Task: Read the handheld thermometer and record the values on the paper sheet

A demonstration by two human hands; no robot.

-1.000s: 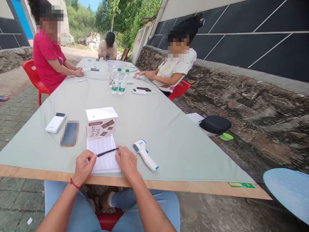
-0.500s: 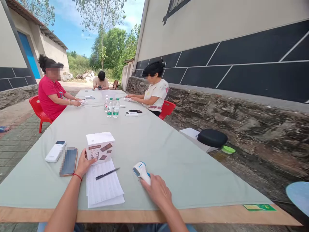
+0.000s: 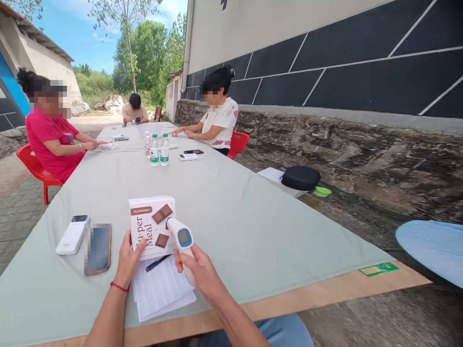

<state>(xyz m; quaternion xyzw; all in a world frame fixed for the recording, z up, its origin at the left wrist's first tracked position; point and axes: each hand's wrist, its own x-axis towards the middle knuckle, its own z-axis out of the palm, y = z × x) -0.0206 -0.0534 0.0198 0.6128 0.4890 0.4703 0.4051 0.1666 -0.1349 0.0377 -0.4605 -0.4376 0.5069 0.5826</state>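
Observation:
My left hand grips the lower left side of a white and brown box printed with chocolate pieces, its front tilted toward me. My right hand is closed around the handle of a white and blue infrared thermometer. The thermometer's head overlaps the right edge of the box in view; whether they touch I cannot tell. Below the box lie printed paper sheets, with a black pen on them, partly hidden by the box.
Left of the box lie a smartphone and a white power bank. Several water bottles stand farther up the table, near two phone-sized devices. Three people sit around the far part. A black case is off to the right.
My right hand has lifted the thermometer off the table and brought it left to the box. My left hand has turned the box's front more toward me. The view has shifted right and down.

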